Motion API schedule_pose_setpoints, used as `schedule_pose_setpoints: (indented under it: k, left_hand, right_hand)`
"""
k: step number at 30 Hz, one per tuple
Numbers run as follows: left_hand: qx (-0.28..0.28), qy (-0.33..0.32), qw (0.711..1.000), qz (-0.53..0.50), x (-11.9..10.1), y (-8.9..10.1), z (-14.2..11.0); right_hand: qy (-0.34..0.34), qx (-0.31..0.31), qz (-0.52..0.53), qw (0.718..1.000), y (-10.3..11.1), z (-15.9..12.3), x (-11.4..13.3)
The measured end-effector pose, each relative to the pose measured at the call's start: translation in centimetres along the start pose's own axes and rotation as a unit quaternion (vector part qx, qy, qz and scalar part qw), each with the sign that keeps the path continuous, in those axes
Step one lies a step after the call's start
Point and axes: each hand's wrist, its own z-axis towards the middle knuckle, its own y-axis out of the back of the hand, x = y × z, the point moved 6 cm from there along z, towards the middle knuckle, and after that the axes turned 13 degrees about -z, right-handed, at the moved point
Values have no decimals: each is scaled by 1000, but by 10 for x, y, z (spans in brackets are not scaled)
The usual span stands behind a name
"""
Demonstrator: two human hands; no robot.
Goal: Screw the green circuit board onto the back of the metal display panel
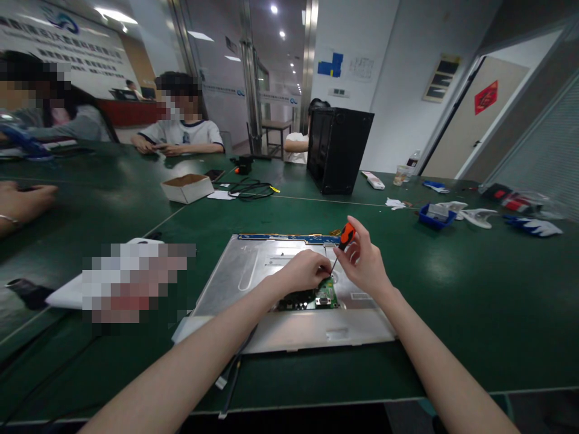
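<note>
Forearms (194, 357), flat panel (226, 280) (dull silver)

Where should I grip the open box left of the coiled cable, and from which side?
I'd pinch the near wall of the open box from above, thumb outside, fingers inside. Its upright walls around an open top offer a thin edge, and the coiled cable and white paper lie to its right.

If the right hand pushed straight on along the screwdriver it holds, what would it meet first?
Probably the upper corner of the green circuit board, where the screwdriver in the right hand points, beside the left hand's fingertips. Depth is unclear.
</note>
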Motion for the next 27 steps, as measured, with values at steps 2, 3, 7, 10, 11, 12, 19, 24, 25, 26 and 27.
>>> schedule_pose_setpoints:
  k: [2,3,7,10,11,12,19,24,25,26,27]
  left_hand:
    - [2,0,1000,-1,0,0,0]
    - [2,0,1000,-1,0,0,0]
    - [0,1,1000,1,2,-2,1]
    - [-1,4,1000,6,4,-2,1]
    - [-2,5,1000,8,4,-2,1]
    - [-1,4,1000,9,4,-2,1]
    - [1,1,1000,0,3,-2,1]
    - [-2,1,1000,1,3,-2,1]
    - [-3,1,1000,1,2,-2,0]
    - [-4,-1,1000,0,2,-1,0]
    - [-5,-2,1000,0,2,-1,0]
  right_hand:
    - [2,10,7,1000,0,0,1]
    - [3,13,10,1000,0,-1,2]
    - [0,13,13,1000,0,-1,1]
    - [-5,9,16,1000,-1,0,-1]
    - [-6,5,15,1000,-1,0,-1]
    - [-6,1,11,1000,-1,0,-2]
    - [8,6,8,1000,0,0,1]
    - [11,9,20,1000,1,0,3]
    - [8,6,20,1000,1,1,3]
    - [4,2,17,1000,1,1,2]
    - [1,-3,14,1000,1,1,1]
